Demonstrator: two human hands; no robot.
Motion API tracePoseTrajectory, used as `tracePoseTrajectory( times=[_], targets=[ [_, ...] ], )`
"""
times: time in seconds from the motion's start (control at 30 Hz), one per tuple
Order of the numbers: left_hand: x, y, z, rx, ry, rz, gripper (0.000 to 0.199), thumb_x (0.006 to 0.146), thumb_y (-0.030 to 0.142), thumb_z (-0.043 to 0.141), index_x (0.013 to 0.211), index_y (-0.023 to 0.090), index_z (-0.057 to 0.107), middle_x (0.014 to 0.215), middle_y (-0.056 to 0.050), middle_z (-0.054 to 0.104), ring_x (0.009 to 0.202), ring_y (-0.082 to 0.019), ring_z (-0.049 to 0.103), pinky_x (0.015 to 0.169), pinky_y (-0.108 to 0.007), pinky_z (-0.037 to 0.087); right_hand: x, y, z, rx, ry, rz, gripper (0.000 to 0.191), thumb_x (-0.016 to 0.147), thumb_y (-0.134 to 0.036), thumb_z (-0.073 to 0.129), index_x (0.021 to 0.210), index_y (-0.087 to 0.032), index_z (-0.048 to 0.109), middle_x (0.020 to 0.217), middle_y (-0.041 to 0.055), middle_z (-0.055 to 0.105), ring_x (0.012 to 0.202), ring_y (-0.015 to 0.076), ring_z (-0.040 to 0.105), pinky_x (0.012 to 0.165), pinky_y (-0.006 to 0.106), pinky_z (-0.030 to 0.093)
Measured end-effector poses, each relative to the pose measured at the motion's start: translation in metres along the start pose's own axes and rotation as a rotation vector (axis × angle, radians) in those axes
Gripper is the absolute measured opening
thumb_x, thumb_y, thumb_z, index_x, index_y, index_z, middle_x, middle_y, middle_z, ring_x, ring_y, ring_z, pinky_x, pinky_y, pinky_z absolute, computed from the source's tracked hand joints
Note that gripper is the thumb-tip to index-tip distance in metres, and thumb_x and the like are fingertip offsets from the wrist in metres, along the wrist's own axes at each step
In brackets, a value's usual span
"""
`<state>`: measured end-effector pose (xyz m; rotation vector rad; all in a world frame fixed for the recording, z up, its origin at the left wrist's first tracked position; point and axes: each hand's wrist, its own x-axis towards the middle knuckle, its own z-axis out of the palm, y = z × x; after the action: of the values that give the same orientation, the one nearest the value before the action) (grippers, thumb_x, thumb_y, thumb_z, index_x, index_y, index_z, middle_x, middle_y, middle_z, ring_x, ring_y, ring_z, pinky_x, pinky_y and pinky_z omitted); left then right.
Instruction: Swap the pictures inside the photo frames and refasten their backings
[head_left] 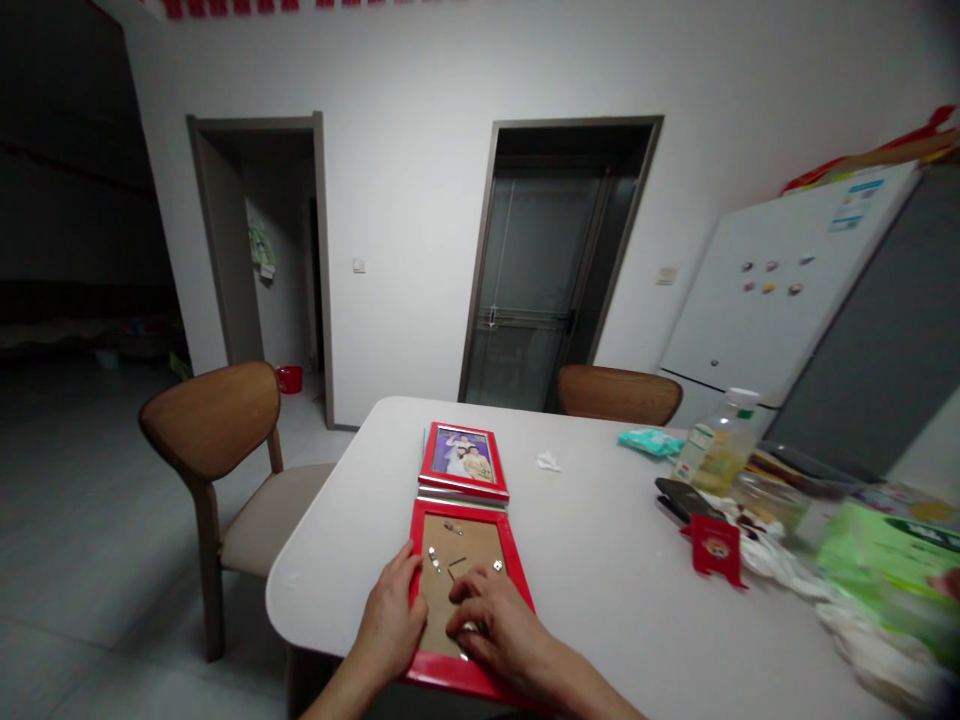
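Observation:
A red picture frame (pixel 517 575) lies at the near side of the table, its brown backing board (pixel 442 610) facing up. My left hand (pixel 391 612) is closed on the frame's left edge, thumb on the board side. Over the lower right of the board, my right hand (pixel 499 620) has its fingers curled together; a small shiny bit shows under them, but what they hold is hidden. Small metal clips (pixel 434 560) and thin dark pieces lie on the board. Just beyond is a second red frame (pixel 499 465) with a photo facing up, stacked on something.
A crumpled tissue (pixel 548 461) lies right of the far frame. On the table's right are a bottle (pixel 716 440), a phone (pixel 682 498), a red card-like item (pixel 716 550), a teal packet (pixel 649 442) and green packaging (pixel 870 560). Wooden chairs stand left (pixel 214 420) and behind (pixel 619 393).

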<state>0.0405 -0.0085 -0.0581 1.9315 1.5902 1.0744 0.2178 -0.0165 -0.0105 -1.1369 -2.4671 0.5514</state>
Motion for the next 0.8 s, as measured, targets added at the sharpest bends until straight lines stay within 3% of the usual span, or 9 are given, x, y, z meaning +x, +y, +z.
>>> tracePoseTrajectory(
  times=[0.3,0.5,0.63,0.8],
  targets=[
    [0.000,0.002,-0.001,0.013,0.007,-0.001,0.043,0.067,0.012,0.044,0.109,0.014,0.053,0.127,-0.010,0.044,0.115,-0.018,0.042,0.099,-0.032,0.030,-0.007,-0.001,-0.011,0.061,-0.071,0.018,0.019,0.065,-0.018,0.057,0.078,-0.027,0.068,0.101,0.0011,0.054,0.098,0.0163,0.043,0.085,0.027,0.033],
    [0.000,0.003,-0.001,0.008,-0.009,-0.002,0.042,0.067,0.013,0.044,0.108,0.013,0.053,0.126,-0.011,0.045,0.115,-0.019,0.041,0.099,-0.033,0.029,0.000,0.003,0.003,0.042,0.043,0.058,0.012,0.068,-0.022,0.057,0.074,-0.025,0.066,0.093,0.0010,0.058,0.093,0.0170,0.047,0.086,0.031,0.031],
    [0.000,0.005,-0.004,0.015,-0.013,0.004,0.041,0.069,0.015,0.044,0.109,0.012,0.053,0.126,-0.012,0.044,0.114,-0.020,0.042,0.098,-0.033,0.031,0.002,0.010,0.005,0.030,0.178,0.191,0.031,0.065,-0.024,0.056,0.096,-0.020,0.060,0.110,0.0071,0.049,0.100,0.0190,0.045,0.087,0.029,0.033],
    [-0.002,0.011,-0.007,0.035,0.001,0.103,0.038,0.069,0.014,0.044,0.106,0.017,0.055,0.120,-0.009,0.050,0.112,-0.021,0.044,0.097,-0.037,0.034,0.012,0.013,0.008,-0.087,0.202,0.285,0.038,0.064,-0.022,0.052,0.101,-0.019,0.057,0.094,0.0083,0.054,0.090,0.0200,0.049,0.081,0.029,0.037]
  ],
)
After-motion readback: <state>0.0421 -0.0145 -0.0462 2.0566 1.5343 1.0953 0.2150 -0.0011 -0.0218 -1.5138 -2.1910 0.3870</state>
